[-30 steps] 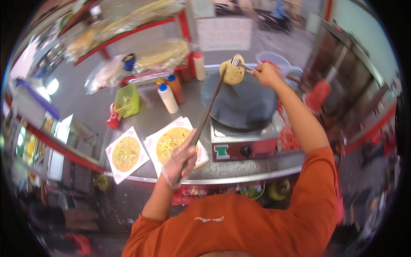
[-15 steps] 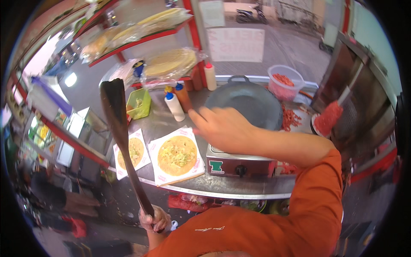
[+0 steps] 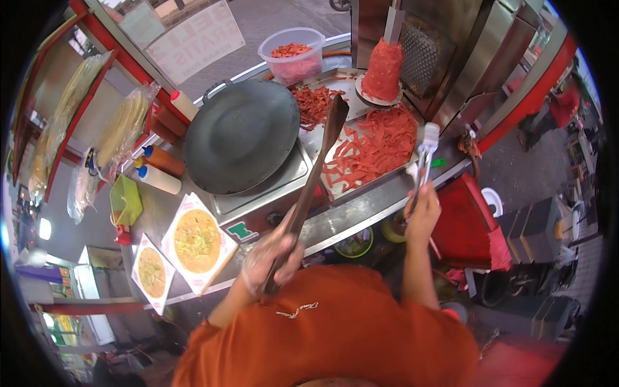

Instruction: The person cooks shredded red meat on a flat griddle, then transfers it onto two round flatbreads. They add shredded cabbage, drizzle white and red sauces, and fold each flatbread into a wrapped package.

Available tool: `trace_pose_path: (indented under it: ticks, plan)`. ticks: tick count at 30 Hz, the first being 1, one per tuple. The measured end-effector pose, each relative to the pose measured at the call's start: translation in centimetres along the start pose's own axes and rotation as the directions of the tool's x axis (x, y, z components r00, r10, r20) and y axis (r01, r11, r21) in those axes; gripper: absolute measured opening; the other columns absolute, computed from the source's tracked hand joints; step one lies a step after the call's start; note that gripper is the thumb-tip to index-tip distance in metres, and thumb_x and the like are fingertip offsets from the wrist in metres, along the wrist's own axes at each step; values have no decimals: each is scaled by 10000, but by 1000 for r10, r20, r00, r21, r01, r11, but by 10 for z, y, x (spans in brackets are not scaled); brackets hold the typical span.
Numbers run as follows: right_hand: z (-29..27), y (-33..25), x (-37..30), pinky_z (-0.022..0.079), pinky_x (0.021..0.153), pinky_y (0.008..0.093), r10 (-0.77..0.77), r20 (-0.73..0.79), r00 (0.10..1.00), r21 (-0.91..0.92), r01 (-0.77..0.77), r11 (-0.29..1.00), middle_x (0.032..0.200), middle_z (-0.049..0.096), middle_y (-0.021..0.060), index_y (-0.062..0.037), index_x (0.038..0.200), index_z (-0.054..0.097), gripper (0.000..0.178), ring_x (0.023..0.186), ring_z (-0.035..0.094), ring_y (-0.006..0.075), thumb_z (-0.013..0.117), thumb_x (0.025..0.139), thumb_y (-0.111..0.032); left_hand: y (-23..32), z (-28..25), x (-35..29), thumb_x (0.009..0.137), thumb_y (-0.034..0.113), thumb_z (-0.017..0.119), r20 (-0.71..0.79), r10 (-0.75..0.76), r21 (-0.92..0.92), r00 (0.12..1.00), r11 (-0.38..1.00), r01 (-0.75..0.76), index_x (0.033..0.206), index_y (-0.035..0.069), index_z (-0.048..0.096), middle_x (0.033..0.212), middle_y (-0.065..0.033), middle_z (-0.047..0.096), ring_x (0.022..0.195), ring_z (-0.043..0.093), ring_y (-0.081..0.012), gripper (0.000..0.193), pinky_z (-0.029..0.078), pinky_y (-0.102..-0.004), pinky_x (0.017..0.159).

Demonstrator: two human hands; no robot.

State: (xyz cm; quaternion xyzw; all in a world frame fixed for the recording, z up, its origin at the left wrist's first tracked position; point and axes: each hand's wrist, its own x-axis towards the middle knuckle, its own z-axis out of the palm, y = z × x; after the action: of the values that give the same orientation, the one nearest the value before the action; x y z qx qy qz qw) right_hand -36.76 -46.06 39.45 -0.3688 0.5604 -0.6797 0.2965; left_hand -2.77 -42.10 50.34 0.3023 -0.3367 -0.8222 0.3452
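- My left hand grips a dark spatula, blade away from me.
- My right hand holds metal tongs.
- Red strips lie right of the black wok.
- Two topped flatbreads lie on white papers.

Wok sits on stove between flatbreads, near left, and meat tray, right.
Bottles stand at the wok's left, a tub beyond the tray.

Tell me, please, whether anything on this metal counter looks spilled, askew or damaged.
The square white paper under the leftmost round tan flatbread looks askew, its near corner apparently jutting past the front edge of the grey metal counter. Nothing looks clearly spilled or damaged.
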Motion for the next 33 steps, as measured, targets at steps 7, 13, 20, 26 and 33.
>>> trace_pose_path:
  ticks: [7,13,20,26,33]
  plan:
    - [-17,3,-15,424,554,223,-169,193,967,-92,189,978,996,691,94,14,1516,560,434,599,508,48,502,1141,-198,-25,-7,180,1101,392,580,12,-9,8,1000,1000,9,1715,185,149,1212,-137,691,876,688,-184,779,577,-302,730]
    - [-10,-4,4,419,530,210,-85,248,965,-89,110,990,1027,690,68,-39,1564,517,460,609,509,38,487,1157,-250,-51,12,185,1095,406,589,-45,10,347,999,938,6,1694,90,253,1599,-158,528,1480,500,-279,755,379,-403,1239]
    - [100,-2,91,559,782,501,-367,572,734,-372,630,681,1069,722,224,-95,1519,530,421,844,709,428,523,1115,-217,-66,-25,42,1150,371,472,354,-274,777,894,618,-118,1618,121,452,1553,-91,600,1406,580,-227,532,410,-345,1197]
    - [216,51,167,555,922,603,115,611,783,-736,509,446,1184,656,366,-61,1411,508,372,1080,693,518,484,1053,-161,-105,-59,-19,1133,403,496,-44,-161,732,986,666,141,1576,68,507,1506,-118,636,1439,550,-259,555,355,-369,1239]
    - [224,57,180,573,849,579,-86,774,628,-589,763,266,1115,700,290,-118,1394,649,375,990,717,483,543,1045,-206,-124,-93,-89,1106,529,445,-360,-48,902,932,238,361,1574,152,505,1309,-152,732,1227,666,-397,603,510,-463,1045]
